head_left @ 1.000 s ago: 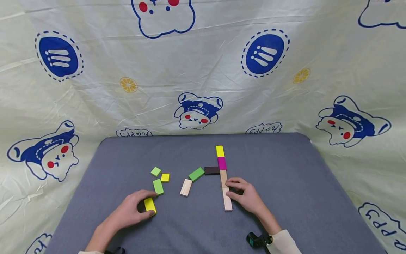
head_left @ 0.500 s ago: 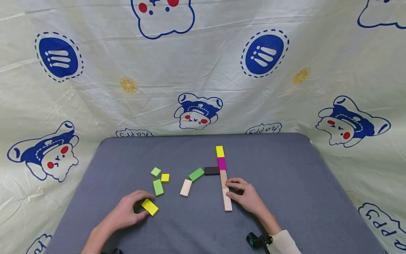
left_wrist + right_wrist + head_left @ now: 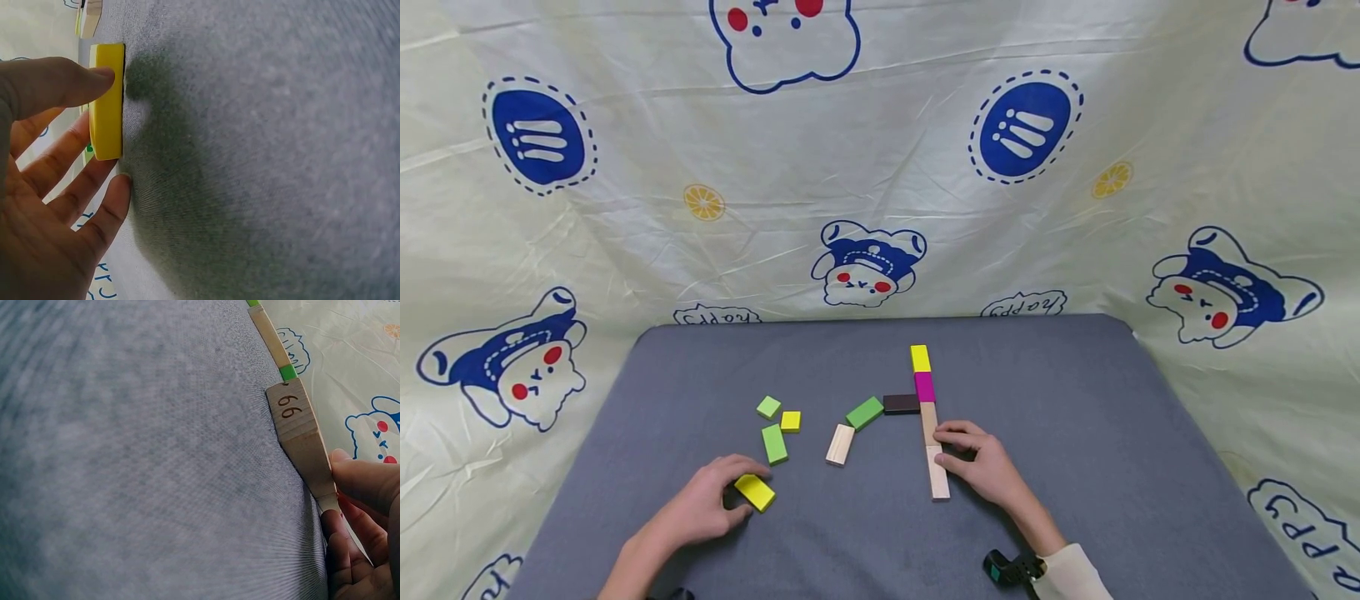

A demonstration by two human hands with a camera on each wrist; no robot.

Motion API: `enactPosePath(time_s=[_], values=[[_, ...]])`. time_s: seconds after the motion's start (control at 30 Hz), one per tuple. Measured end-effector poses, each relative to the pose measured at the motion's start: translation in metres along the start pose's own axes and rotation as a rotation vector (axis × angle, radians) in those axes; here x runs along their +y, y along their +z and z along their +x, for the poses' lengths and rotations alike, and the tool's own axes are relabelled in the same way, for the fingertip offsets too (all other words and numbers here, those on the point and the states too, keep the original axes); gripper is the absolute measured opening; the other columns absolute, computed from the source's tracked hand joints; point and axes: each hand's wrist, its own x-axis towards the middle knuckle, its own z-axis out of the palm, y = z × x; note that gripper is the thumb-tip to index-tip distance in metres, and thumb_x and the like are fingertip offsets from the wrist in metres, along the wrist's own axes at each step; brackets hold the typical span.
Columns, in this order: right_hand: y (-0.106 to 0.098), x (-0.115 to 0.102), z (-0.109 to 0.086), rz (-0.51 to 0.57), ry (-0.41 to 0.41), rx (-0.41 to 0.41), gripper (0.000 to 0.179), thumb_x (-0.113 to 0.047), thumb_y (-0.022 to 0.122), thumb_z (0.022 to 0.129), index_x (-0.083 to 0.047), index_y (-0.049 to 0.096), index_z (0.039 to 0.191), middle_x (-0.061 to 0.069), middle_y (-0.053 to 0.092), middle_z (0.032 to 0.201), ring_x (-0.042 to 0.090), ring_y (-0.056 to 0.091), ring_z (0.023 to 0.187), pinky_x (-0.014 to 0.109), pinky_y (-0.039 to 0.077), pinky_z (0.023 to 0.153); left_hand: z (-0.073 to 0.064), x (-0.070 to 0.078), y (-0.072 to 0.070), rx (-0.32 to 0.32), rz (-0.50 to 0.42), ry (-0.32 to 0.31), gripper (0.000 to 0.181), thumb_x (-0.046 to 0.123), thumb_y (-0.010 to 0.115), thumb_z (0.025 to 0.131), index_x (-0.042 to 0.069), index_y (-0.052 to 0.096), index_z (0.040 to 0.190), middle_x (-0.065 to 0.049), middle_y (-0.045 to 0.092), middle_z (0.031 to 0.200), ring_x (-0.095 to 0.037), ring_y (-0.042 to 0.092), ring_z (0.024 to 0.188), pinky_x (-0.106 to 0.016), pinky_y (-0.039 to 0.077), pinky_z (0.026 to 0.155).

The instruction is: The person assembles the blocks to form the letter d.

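In the head view, a yellow block point(image 3: 755, 492) lies slanted on the grey cloth. My left hand point(image 3: 703, 504) is around it with bent, loosely spread fingers and the thumb at its near side. In the left wrist view the thumb overlaps the yellow block's point(image 3: 107, 106) long face. My right hand point(image 3: 988, 468) rests with thumb and fingertips along the right side of two plain wooden blocks point(image 3: 937, 475). These form a straight line with a magenta block point(image 3: 924, 387) and a yellow end block point(image 3: 921, 358). In the right wrist view a wooden block's end point(image 3: 290, 406) bears a printed number.
A black block point(image 3: 901, 404) meets the line from the left, followed by a green block point(image 3: 865, 412) and a pale wooden block point(image 3: 840, 444). Further left lie a light green block point(image 3: 774, 444), a small yellow block point(image 3: 791, 421) and a small green block point(image 3: 768, 406).
The left hand has turned the yellow block to a slant, its far end swinging left, and has drawn it away from the light green block. Its thumb has since shifted slightly nearer. The right hand has stayed put.
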Motion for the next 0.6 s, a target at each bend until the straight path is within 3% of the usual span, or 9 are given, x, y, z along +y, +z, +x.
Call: enactPosePath(time_s=[0.43,0.6], values=[[0.0001,-0.0014,-0.0001,0.007,0.015,-0.004,0.032,-0.015,0.082,0.088,-0.012,0.078,0.119,0.002,0.069,0.127,0.019,0.062,0.111,0.028,0.05,0.09,0.0043,0.0025,0.0028,-0.03,0.013,0.029,0.027,0.011,0.083,0.081,0.021,0.074,0.104,0.01,0.067,0.108,-0.016,0.062,0.102,-0.045,0.052,0.091],[-0.0005,-0.0021,-0.0002,0.005,0.024,-0.006,0.032,-0.016,0.081,0.088,-0.012,0.078,0.12,0.003,0.069,0.128,0.02,0.062,0.112,0.028,0.05,0.09,0.0049,0.0016,0.007,-0.003,0.007,0.039,0.027,0.011,0.085,0.08,0.022,0.074,0.102,0.011,0.068,0.106,-0.013,0.061,0.098,-0.039,0.053,0.087]])
